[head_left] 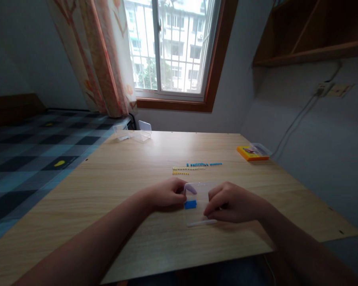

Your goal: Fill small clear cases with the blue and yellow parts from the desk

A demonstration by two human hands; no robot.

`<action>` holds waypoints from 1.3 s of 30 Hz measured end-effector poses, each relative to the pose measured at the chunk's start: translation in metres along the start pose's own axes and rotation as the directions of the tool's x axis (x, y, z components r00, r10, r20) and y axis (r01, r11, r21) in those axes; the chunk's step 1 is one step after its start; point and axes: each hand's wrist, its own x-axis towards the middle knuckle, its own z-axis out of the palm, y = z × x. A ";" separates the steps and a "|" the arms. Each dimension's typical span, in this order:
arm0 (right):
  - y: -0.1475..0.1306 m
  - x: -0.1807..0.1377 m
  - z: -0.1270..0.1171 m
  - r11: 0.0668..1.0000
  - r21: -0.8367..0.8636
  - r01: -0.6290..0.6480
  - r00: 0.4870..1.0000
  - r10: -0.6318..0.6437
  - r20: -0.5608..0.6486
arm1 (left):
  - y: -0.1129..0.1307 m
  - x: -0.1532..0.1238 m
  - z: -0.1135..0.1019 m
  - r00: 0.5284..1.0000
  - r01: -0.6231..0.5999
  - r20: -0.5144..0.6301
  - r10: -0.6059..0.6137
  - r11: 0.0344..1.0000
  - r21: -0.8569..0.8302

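Note:
A shallow clear plastic box (198, 216) sits at the near middle of the table, with a blue block piece (190, 204) inside at its left side. My left hand (168, 192) is closed on the box's left edge, thumb and fingers around the wall. Over the right part of the box is my right hand (231, 202), its fingertips pinched together low inside; whatever they hold is hidden. Just beyond the box lie rows of tiny pieces: blue ones (199, 164) farthest, pale ones (187, 169) in the middle, yellow ones (180, 173) nearest.
Clear plastic cases (141, 136) stand at the table's far left corner. A yellow-orange box (252, 154) with a clear lid or tray on it lies near the right edge. The wooden table (107, 174) borders a checked bed (71, 139) on the left. A cable (295, 123) hangs along the right wall.

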 end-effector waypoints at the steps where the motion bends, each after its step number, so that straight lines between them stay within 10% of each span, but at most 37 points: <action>1: 0.000 0.001 0.003 0.998 -0.061 -0.032 0.999 0.033 0.019 | -0.001 0.000 0.000 1.000 0.000 -0.003 0.000 1.000 0.010; 10: 0.007 0.009 0.016 0.930 -0.335 -0.148 0.983 0.177 0.058 | -0.009 0.002 0.000 1.000 0.023 -0.009 -0.023 0.999 0.025; 39: 0.016 0.005 0.016 0.947 -0.306 -0.101 0.992 0.121 0.046 | -0.003 0.000 0.002 1.000 -0.031 -0.006 0.031 0.998 0.053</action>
